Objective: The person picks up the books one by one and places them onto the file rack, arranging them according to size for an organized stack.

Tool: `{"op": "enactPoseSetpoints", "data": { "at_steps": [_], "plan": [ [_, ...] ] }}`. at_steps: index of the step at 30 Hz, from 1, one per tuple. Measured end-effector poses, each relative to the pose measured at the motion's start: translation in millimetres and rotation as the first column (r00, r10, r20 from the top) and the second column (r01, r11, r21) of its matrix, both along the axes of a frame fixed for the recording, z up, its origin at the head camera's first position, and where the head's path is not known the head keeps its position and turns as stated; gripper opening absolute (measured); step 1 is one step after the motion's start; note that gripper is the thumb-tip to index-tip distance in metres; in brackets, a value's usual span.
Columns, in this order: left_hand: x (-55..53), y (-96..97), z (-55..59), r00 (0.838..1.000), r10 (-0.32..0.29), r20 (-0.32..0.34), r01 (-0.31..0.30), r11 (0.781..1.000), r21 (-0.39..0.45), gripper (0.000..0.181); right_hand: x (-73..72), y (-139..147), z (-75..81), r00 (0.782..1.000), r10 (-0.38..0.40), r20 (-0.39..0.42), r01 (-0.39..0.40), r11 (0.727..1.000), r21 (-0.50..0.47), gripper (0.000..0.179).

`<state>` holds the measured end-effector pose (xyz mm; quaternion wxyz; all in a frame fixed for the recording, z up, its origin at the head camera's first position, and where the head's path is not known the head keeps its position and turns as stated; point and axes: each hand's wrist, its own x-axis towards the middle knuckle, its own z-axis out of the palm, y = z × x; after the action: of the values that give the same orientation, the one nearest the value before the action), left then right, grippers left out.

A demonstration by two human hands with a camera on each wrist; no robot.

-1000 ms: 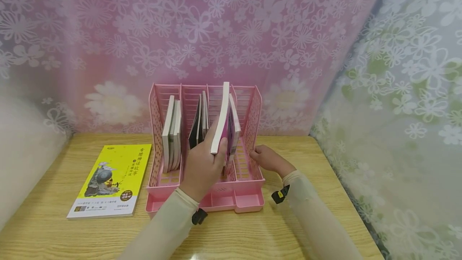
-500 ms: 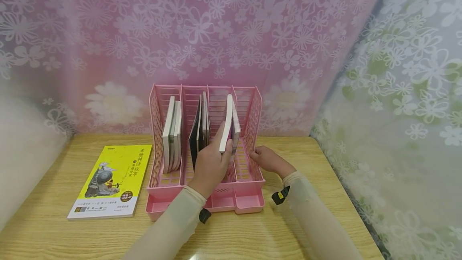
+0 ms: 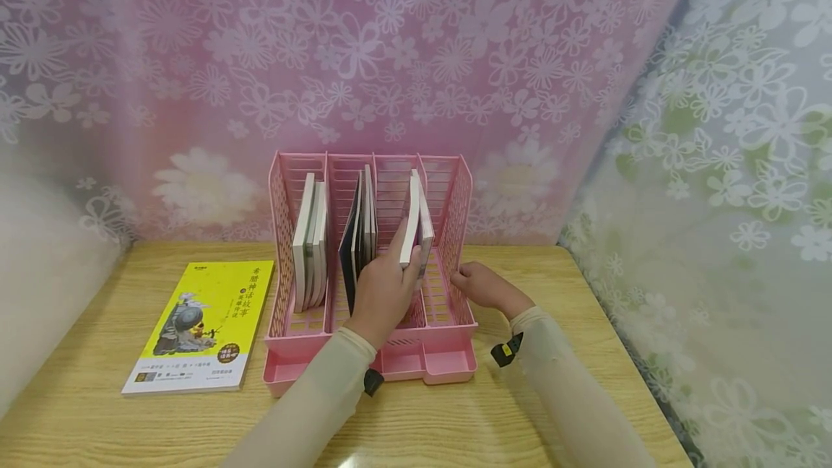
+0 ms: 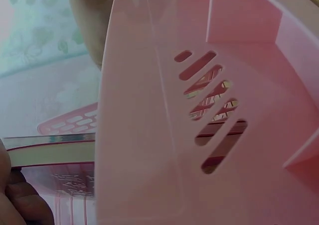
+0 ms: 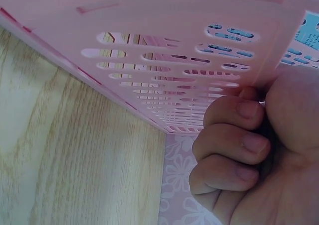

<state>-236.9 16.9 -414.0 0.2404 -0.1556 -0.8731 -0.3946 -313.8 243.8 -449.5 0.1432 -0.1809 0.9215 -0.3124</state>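
My left hand (image 3: 382,293) holds a paperback book (image 3: 411,226) by its near part, the fingers on its left side and the thumb on its right. The book stands in the third compartment from the left of a pink plastic book rack (image 3: 312,344), close beside another book (image 3: 426,226). In the left wrist view, the rack's front (image 4: 134,110) hides most of the held book (image 4: 55,154). My right hand (image 3: 487,287) pinches the front edge of the rack's right side wall (image 5: 164,70), its other fingers curled in the right wrist view.
Several books (image 3: 310,251) stand in the leftmost compartment, and several thin ones (image 3: 356,244) lean in the second. A yellow-covered book (image 3: 201,323) lies flat on the wooden table (image 3: 520,410), left of the rack. A pink flowered curtain (image 3: 390,56) hangs behind.
My left hand has moved right and lowered the book into the third compartment, against the neighbouring book. The right hand has stayed on the rack's side wall.
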Motion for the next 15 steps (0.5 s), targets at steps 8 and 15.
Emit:
{"op": "enactPoseSetpoints", "data": {
  "at_steps": [8, 15],
  "plan": [
    [-7.9, 1.9, 4.2, 0.997, 0.032, 0.075, -0.033, 0.999, 0.02, 0.062, -1.2, -0.3, -0.8, 1.0, 0.004, -0.015, -0.003, 0.999, 0.036, 0.036],
    [-10.5, 1.3, 5.9, 0.993, 0.033, 0.116, -0.039, 0.998, 0.051, 0.066, -1.6, -0.4, -1.5, 1.0, -0.012, 0.011, 0.012, 1.0, 0.021, 0.036]
  ]
}}
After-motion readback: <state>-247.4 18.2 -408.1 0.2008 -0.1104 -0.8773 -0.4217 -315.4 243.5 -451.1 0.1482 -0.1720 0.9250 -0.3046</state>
